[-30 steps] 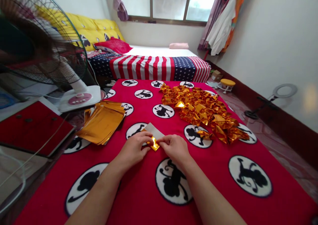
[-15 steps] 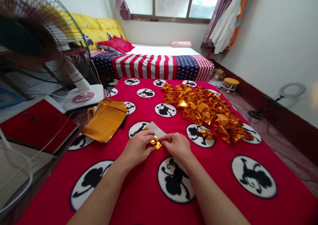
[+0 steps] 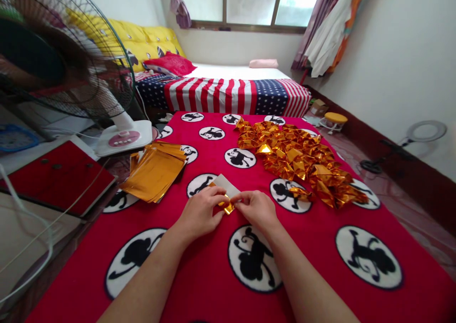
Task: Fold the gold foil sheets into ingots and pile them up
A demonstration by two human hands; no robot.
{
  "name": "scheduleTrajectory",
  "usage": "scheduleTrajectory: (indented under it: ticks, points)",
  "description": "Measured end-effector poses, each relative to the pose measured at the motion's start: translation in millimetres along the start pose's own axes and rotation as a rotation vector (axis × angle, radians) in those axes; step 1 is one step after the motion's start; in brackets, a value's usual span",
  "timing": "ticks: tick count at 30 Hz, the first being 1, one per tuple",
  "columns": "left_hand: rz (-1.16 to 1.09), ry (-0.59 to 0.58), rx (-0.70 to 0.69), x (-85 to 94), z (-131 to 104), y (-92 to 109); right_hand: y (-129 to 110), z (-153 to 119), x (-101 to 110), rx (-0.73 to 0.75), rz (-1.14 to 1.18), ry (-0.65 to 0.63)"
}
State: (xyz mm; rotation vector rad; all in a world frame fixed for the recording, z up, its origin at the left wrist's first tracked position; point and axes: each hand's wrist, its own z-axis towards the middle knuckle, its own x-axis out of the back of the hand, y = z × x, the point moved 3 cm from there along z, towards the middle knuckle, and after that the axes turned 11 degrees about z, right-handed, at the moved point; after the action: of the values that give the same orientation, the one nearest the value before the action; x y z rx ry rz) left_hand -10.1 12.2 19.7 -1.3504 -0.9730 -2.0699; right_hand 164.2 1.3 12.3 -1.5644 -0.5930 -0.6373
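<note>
On our left stands one fan [image 3: 32, 54], then one stack of gold sheets [image 3: 155, 173], too overlapped to count. Our left hand [image 3: 203, 211], thumb and fingers nearly together, holds one partly folded sheet [image 3: 228, 185] mid-desk [image 3: 199, 275]; our right hand [image 3: 256, 210] pinches its right edge. Further right lies one heap of folded gold pieces [image 3: 295, 154], too jumbled to count, then one stool [image 3: 335, 118].
</note>
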Motion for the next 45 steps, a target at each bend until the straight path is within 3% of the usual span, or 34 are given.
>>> scheduleTrajectory:
  ticks: [11,18,26,39,45]
  points:
    - [0.080,-0.058,-0.073,4.8,-0.1,5.4,13.3,1.1,-2.2,0.026,0.284,0.193]
    - [0.041,-0.022,-0.043,2.0,0.4,2.3,2.6,-4.2,-3.4,0.025,0.055,0.119]
    - [-0.010,0.089,-0.040,-5.3,0.0,-5.2,6.1,0.5,-1.8,-0.019,0.038,0.054]
    - [-0.065,0.054,-0.116,-6.7,3.4,-15.1,0.5,-4.4,-4.3,-0.029,-0.004,0.076]
    - [-0.122,0.055,-0.073,-5.2,3.4,-14.7,0.9,-5.8,-6.0,-0.032,-0.020,0.074]
